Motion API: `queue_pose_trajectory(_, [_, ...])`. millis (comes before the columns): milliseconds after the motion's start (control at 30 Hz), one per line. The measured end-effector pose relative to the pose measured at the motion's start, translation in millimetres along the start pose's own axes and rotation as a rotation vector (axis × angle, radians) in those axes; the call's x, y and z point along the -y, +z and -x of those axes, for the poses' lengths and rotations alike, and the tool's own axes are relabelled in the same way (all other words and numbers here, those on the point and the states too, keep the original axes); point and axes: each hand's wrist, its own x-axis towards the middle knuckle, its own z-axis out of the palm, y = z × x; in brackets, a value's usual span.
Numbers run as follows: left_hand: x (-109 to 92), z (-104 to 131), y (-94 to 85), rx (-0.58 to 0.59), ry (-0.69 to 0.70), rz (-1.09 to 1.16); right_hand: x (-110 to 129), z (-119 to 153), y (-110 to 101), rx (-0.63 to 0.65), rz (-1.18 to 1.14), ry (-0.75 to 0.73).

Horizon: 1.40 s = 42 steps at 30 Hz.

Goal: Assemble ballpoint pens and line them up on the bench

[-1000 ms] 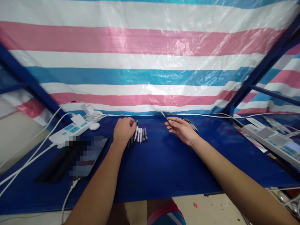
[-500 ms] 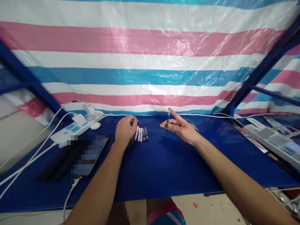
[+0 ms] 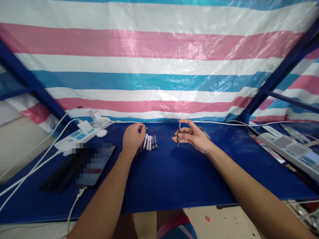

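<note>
Lowered slightly, a pen sits in the right hand above open desk; left hand's grip is unclear.

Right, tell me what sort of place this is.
Probably a dorm-style bunk: blue metal bars slant up at both sides, a striped plastic sheet hangs behind like a curtain, and a power strip and a charging tablet or phone lie on the blue surface.
</note>
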Motion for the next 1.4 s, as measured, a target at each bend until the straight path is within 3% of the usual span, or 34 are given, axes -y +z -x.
queue_pose_trajectory(633, [-4,3,4.8,0.003,0.045,0.007,-8,-5,5,-0.004,0.045,-0.110])
queue_pose_trajectory(1100, [-4,3,6.0,0.016,0.065,0.046,-8,-4,2,0.107,-0.005,-0.085])
queue_pose_trajectory(1400, [-5,3,6.7,0.023,0.057,0.057,-14,-12,-2,-0.085,0.067,-0.150])
